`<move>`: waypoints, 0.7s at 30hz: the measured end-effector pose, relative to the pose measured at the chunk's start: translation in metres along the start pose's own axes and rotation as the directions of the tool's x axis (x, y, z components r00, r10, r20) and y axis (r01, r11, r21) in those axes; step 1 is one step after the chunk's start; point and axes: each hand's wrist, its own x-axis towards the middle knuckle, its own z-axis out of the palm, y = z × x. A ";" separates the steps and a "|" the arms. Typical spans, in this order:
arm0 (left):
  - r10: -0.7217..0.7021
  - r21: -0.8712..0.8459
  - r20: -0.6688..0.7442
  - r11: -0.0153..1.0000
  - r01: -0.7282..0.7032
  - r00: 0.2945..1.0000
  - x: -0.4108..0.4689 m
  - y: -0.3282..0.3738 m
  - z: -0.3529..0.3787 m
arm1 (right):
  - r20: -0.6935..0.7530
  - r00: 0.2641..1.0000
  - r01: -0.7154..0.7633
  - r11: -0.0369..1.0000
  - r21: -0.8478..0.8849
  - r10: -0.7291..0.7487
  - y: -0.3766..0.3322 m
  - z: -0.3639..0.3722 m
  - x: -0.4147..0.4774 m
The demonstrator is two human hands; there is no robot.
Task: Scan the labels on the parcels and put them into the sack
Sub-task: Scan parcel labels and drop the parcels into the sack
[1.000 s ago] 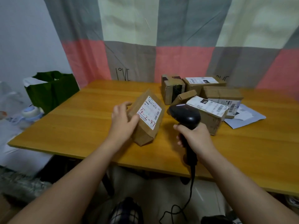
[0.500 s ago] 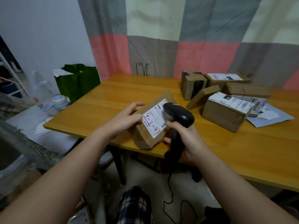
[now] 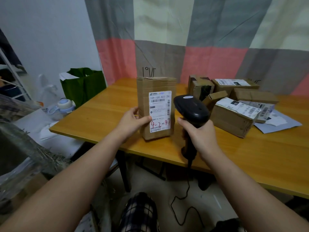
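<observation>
- Left arm: stretched forward from the lower left. The left hand [image 3: 132, 120] grips the parcel [image 3: 143, 97] at its lower left edge, with the thumb laid across the front and the fingers hidden behind the box.
- Parcel: a brown carton held upright on end at the near edge of the counter [image 3: 107, 111]. Whether its base rests on the wood cannot be told. Its label [image 3: 160, 108] faces the person and carries red handwriting.
- Right arm: extended alongside. The right hand [image 3: 199, 131] is wrapped round the handle of a black scanner [image 3: 192, 108], whose head sits just beside the label's right edge. A cable [image 3: 184, 203] hangs from the handle to the floor.
- Remaining cartons [image 3: 232, 118]: heaped at the counter's far right, apart from the held parcel, several with labels up. A grey mailer [image 3: 280, 123] lies beside them.
- Green bag [image 3: 83, 87]: stands off the counter's left end with its mouth open. Something white shows at its rim, and the rest of its contents are hidden.
</observation>
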 end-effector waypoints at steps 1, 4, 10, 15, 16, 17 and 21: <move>-0.004 0.001 -0.033 1.000 0.004 0.999 0.001 -0.003 0.001 | 0.017 1.000 0.007 0.998 -0.062 -0.006 0.000 0.001 -0.003; 0.006 -0.030 -0.103 1.000 -0.009 0.995 0.003 -0.010 0.003 | 0.019 1.000 0.020 0.985 -0.173 -0.016 -0.001 0.005 -0.009; 0.011 -0.033 -0.108 0.999 -0.015 0.994 0.007 -0.011 0.003 | 0.027 1.000 0.014 0.973 -0.232 -0.008 -0.002 0.009 -0.012; 0.003 -0.068 -0.102 0.998 -0.010 0.995 0.010 -0.011 0.002 | 0.031 1.000 0.010 0.971 -0.239 -0.003 -0.003 0.010 -0.013; 0.000 -0.074 -0.102 0.997 -0.007 0.995 0.010 -0.012 0.002 | 0.033 0.999 0.009 0.970 -0.243 -0.001 -0.003 0.009 -0.013; -0.006 -0.076 -0.101 0.997 -0.001 0.995 0.011 -0.012 0.003 | 0.036 0.999 0.006 0.968 -0.250 0.003 -0.003 0.010 -0.012; -0.017 -0.071 -0.105 0.997 0.009 0.994 0.013 -0.014 0.001 | 0.034 0.999 0.007 0.964 -0.267 0.002 -0.005 0.010 -0.011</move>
